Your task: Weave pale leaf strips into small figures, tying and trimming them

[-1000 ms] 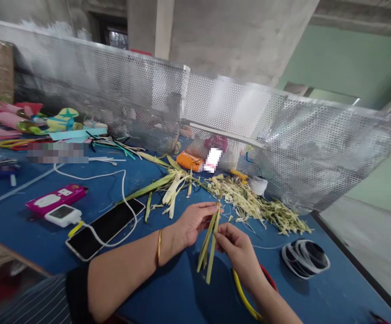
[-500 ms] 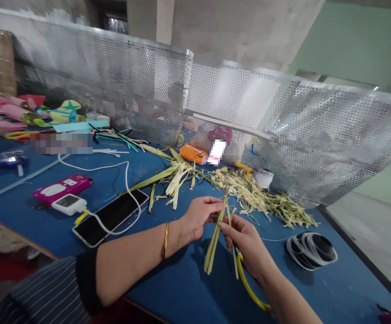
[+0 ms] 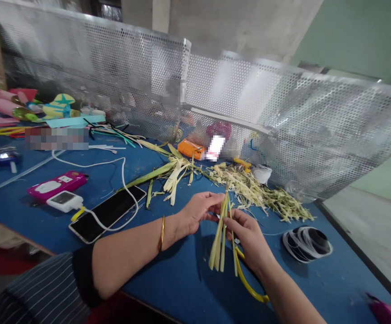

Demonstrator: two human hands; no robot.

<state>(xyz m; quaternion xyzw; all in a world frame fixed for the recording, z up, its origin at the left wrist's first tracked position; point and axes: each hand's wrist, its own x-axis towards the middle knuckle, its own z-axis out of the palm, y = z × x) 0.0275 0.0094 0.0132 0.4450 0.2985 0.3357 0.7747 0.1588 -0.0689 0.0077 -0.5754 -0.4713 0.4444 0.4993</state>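
Observation:
My left hand point(image 3: 195, 215) and my right hand point(image 3: 249, 238) meet over the blue table point(image 3: 168, 288). Both pinch a small bunch of pale green leaf strips point(image 3: 221, 238) near its top, and the strips hang down toward me. A gold bangle sits on my left wrist. A yellow-handled tool point(image 3: 247, 281) lies on the table under my right wrist, partly hidden. Behind my hands lies a heap of cut leaf scraps point(image 3: 259, 193) and longer green leaves point(image 3: 161, 173).
A phone point(image 3: 109, 213) with a white cable, a white charger point(image 3: 63, 200) and a pink device point(image 3: 56, 184) lie at the left. A coil of black and white wire point(image 3: 306, 243) lies at the right. A perforated metal screen point(image 3: 249, 117) borders the table's far side. Colourful craft pieces sit far left.
The leaf strips have shifted slightly between my fingers, and one thin strip now hangs apart at the right. The view has tilted a little downward.

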